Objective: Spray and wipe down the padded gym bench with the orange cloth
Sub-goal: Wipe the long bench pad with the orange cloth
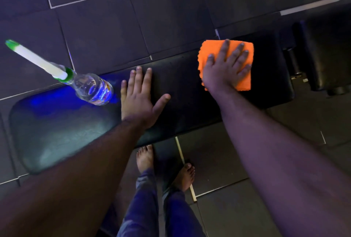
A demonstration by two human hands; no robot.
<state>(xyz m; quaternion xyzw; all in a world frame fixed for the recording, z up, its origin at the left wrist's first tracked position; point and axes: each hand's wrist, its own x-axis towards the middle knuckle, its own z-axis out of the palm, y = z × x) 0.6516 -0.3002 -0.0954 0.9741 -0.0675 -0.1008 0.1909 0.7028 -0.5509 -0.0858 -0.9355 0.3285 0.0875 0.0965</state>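
Bottle (91, 88), clear with a green collar and a white sprayer slanting toward the upper left of the frame, stands on the worktop (62, 132) at left centre, just beside the left hand (139, 100). That hand lies flat on the black padding at mid-frame, its fingers (139, 77) straight and spread, holding nothing. Right of centre, the right hand (226, 67) presses the orange cloth (208, 50) flat onto the worktop near its far edge, fingers straight and splayed over it, while two bare feet (145, 158) stand on the dark tiled floor (106, 27) at lower centre.
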